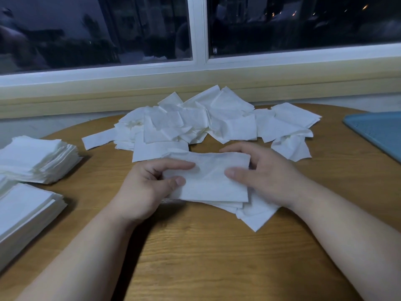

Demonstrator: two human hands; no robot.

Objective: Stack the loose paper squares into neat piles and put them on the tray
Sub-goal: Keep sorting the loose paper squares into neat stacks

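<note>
- Head view, desk (195, 253): a wooden top with a curved far edge, set below a window (134, 29) with a white frame and dark panes.
- Left hand (149, 183): grip closed on the left end of the held stack (208, 181). The thumb is laid on top and the fingers are curled around the near-left edge.
- Right hand (260, 177): grip closed on the right end of the same stack. The thumb is pressed on the top sheet and the fingers are curled behind the far-right edge.
- Held stack: a few white paper squares, roughly aligned, kept low over the middle of the desk between both hands.
- Skewed squares (256, 216): several sheets lying askew on the desk under and just right of the held stack.
- Loose heap (195, 122): many crumpled and overlapping squares, spread along the far side of the desk near the wall.
- Far pile (36, 159): a thick, fairly even stack at the left edge of the desk.
- Near pile (26, 211): a second stack just in front of the far pile, partly cut off by the picture edge.
- Tray (377, 131): blue, at the right edge of the desk and only partly in view. No paper is seen on the visible part.
</note>
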